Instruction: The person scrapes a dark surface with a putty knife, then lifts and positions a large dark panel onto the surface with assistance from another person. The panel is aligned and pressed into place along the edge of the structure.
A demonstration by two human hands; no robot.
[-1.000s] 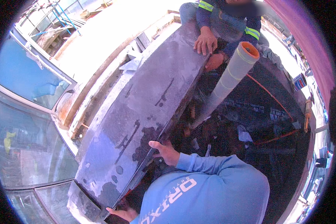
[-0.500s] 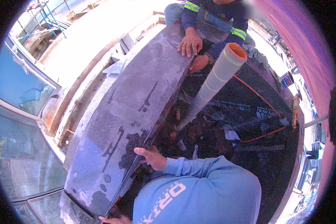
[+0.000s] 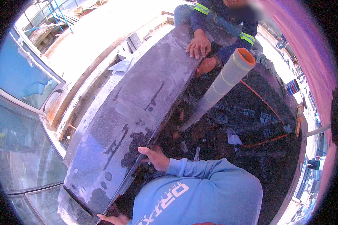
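A long grey stone slab (image 3: pixel 139 93) lies tilted across the middle, dark wet-looking patches on its face. My right hand (image 3: pixel 157 157) reaches across and grips its near edge, thumb on top and fingers hidden beneath. Lower down, my left hand (image 3: pixel 114 218) holds the same edge near the slab's bottom corner; its fingers are partly out of sight. At the far end, a co-worker in a dark top with reflective bands has one hand (image 3: pixel 198 44) flat on the slab and another hand (image 3: pixel 206 65) at its edge. A pale tube (image 3: pixel 225 78) with an orange inside stands beside the slab.
Right of the slab is a dark recess lined with black printed sheeting (image 3: pixel 266 120), with rubble and an orange cord (image 3: pixel 264 98). A bucket (image 3: pixel 292 87) stands at the far right. Glass panels (image 3: pixel 22 142) border the left, and a ledge (image 3: pixel 82 101) runs behind the slab.
The view has shifted, so the slab's far end, the tube and the co-worker sit slightly further right and lower. Both my hands keep their hold on the slab's edge.
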